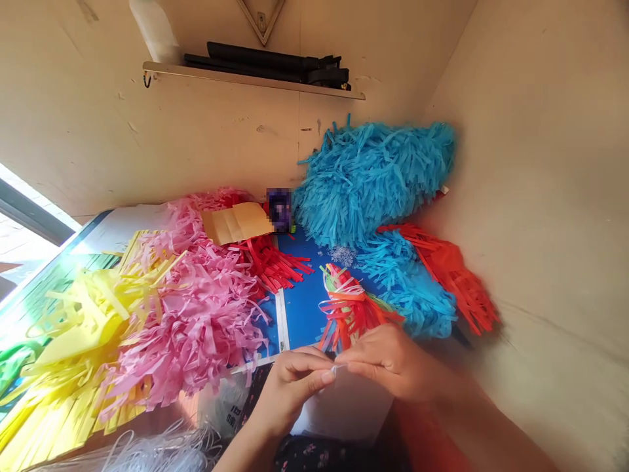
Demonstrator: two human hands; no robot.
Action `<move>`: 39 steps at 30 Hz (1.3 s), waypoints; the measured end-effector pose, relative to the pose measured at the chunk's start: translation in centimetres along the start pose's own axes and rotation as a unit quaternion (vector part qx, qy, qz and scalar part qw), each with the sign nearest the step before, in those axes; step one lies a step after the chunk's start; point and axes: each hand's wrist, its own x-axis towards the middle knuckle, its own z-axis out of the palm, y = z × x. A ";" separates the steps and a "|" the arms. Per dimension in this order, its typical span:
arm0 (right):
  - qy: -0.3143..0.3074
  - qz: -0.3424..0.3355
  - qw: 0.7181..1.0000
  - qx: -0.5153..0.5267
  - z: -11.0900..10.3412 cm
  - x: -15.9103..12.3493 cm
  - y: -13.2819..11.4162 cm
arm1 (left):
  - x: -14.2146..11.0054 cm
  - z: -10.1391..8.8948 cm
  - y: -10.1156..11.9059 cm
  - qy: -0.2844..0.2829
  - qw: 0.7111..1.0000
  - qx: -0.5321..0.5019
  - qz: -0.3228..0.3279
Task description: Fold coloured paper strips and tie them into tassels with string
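Observation:
Both hands meet low in the middle of the head view. My left hand (pixel 293 383) is closed, with thumb and index finger pinching a thin clear plastic string (pixel 335 369). From the other side, my right hand (pixel 386 359) pinches the same string; its exact shape is too small to make out. Just beyond the fingers lies a bundle of red, white and green tissue strips (pixel 346 298) on the blue table (pixel 307 321). Small clear plastic bits (pixel 342 255) are scattered behind it. Below the hands, a pale sheet (pixel 344 403) rests over the lap.
Pink fringe (pixel 206 321), yellow fringe (pixel 93 314) and red fringe (pixel 278 262) crowd the left. Blue fringe (pixel 378 177) and orange-red fringe (pixel 455 278) lie near the right wall. Loose clear strings (pixel 162 452) fill the lower left. A shelf (pixel 246 80) hangs above.

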 end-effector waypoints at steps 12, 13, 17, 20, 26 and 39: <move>0.002 0.014 1.000 -0.007 0.1 0.2 -0.7 | -1.1 1.4 1.2 0.090 0.956 0.195 0.198; 0.011 0.011 1.000 -0.017 0.2 0.2 -0.7 | -1.2 1.6 1.3 0.104 0.945 0.216 0.224; 0.035 -0.007 0.998 -0.053 0.7 0.0 -0.9 | -1.6 2.3 1.6 0.142 0.912 0.266 0.279; 0.057 -0.013 0.996 -0.075 1.1 0.2 -1.2 | -1.8 2.5 1.6 0.150 0.908 0.275 0.278; 0.077 0.006 0.997 -0.029 1.2 0.7 -1.6 | -1.7 2.4 2.0 0.126 0.930 0.249 0.240; 0.088 0.009 0.993 -0.079 1.2 1.0 -0.6 | -2.1 0.8 0.6 0.137 0.902 0.346 0.219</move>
